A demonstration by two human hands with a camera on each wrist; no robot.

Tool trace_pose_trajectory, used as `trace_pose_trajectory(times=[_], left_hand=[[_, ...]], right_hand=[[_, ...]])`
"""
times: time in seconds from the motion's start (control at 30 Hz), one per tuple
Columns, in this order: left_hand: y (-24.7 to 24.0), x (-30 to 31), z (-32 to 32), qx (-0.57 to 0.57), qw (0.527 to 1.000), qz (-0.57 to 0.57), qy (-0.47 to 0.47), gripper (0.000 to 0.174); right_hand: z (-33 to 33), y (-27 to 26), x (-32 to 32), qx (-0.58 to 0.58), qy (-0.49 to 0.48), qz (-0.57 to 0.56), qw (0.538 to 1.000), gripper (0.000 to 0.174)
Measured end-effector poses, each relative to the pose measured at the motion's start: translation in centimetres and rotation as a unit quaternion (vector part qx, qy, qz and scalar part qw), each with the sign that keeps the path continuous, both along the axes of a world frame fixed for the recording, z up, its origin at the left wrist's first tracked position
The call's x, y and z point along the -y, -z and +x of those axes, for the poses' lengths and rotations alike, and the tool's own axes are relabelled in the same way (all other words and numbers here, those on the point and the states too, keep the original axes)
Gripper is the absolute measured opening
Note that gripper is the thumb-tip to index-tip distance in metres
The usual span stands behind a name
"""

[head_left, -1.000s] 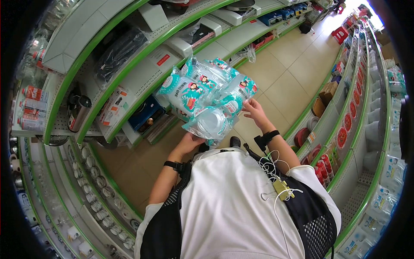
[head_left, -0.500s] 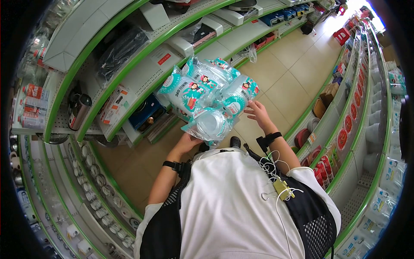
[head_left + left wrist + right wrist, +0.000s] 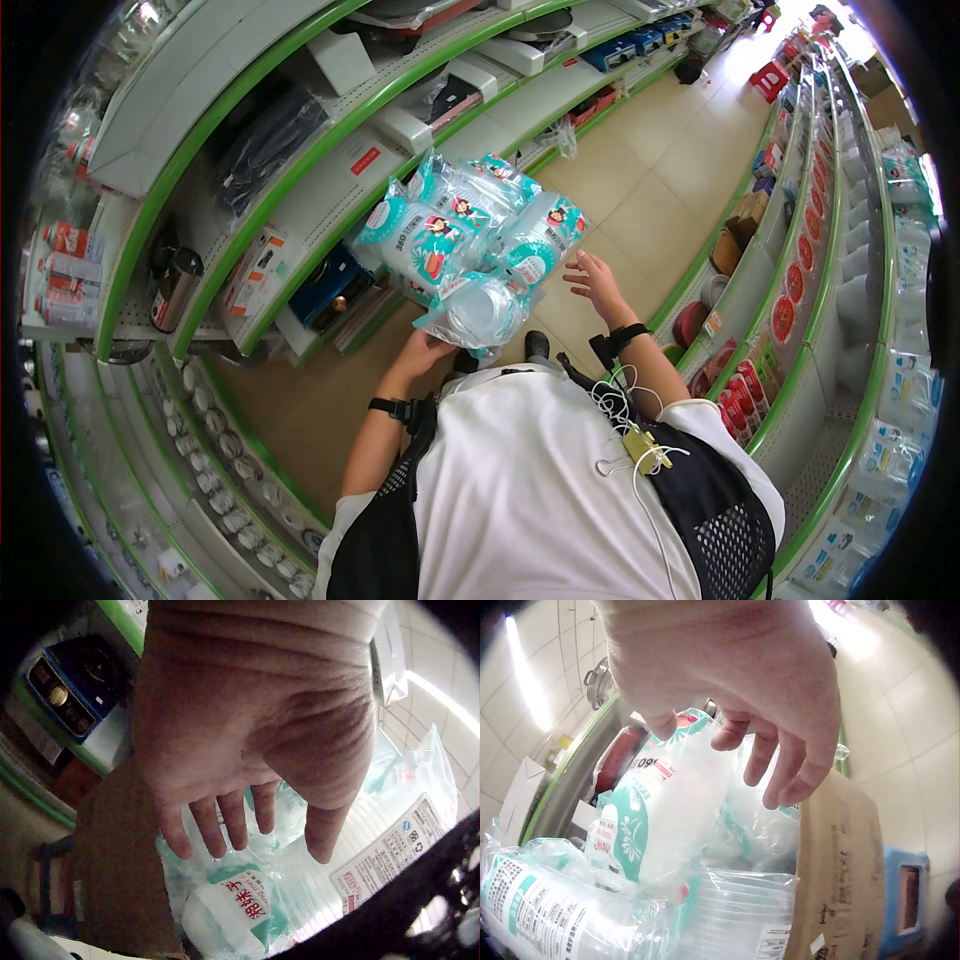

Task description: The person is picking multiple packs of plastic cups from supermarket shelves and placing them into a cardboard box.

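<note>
Clear plastic packs of disposable bowls or cups (image 3: 430, 240), printed in teal with a cartoon figure, are piled in a cardboard box (image 3: 847, 862). My left hand (image 3: 422, 354) is at the near-left of the pile, beside a pack of clear round bowls (image 3: 480, 312). In the left wrist view its fingers (image 3: 214, 832) are straight and spread over the film, the thumb apart from them over a labelled stack. My right hand (image 3: 598, 287) is off the right side of the pile, its fingers (image 3: 761, 757) loosely bent and holding nothing.
The box stands by a blue stool (image 3: 906, 900). Green-edged shelves (image 3: 300, 190) run along the left, with a boxed blue stove (image 3: 330, 285) low down. More shelves (image 3: 820, 330) of wares line the right. A tiled aisle (image 3: 650, 180) runs between them, with a red stool (image 3: 768, 80) far off.
The head view has shifted, so the scene sits lower and slightly left. My right hand has drawn a little away from the right-hand pack; my left hand stays beside the pile.
</note>
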State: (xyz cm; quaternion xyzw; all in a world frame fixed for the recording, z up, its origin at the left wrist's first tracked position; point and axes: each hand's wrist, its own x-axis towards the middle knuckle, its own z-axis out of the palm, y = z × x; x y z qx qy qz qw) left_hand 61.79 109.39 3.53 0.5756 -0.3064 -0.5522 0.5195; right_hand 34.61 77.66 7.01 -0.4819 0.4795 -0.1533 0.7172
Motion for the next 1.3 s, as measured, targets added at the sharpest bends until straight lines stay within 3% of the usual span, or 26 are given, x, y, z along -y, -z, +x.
trace_pose_trajectory(times=[0.2, 0.3, 0.67, 0.9, 1.0, 1.07, 1.23, 1.3], left_hand=[[0.6, -0.6, 1.4, -0.044, 0.999, 0.009, 0.029, 0.065], [1.1, -0.8, 2.8, -0.031, 0.997, 0.029, 0.072, 0.063], [3.6, 1.3, 6.5, -0.001, 0.970, 0.044, 0.239, 0.063], [3.4, 2.7, 6.5, -0.006, 0.952, 0.061, 0.300, 0.058], [3.0, 3.0, 5.8, 0.017, 0.932, 0.060, 0.358, 0.046], [2.7, 2.8, 4.8, 0.062, 0.892, 0.096, 0.438, 0.036], [1.3, 2.1, -0.7, 0.046, 0.830, 0.152, 0.535, 0.034], [0.5, 1.8, -3.3, 0.013, 0.826, 0.171, 0.537, 0.034]], right_hand=[[-0.8, -0.2, -1.9, -0.005, 0.041, -0.005, 0.999, 0.050], [-1.9, 0.2, -3.6, -0.008, 0.082, -0.004, 0.997, 0.056], [-8.6, -1.7, -16.1, 0.007, 0.263, -0.001, 0.965, 0.034], [-13.6, -1.7, -21.6, 0.025, 0.359, 0.002, 0.933, 0.036], [-15.6, -1.8, -23.2, 0.028, 0.391, 0.001, 0.920, 0.034], [-16.6, -2.0, -24.1, 0.024, 0.377, 0.000, 0.926, 0.027], [-20.3, -3.3, -26.6, 0.036, 0.404, -0.009, 0.914, 0.027], [-22.2, -3.4, -27.9, 0.039, 0.388, -0.043, 0.920, 0.028]])
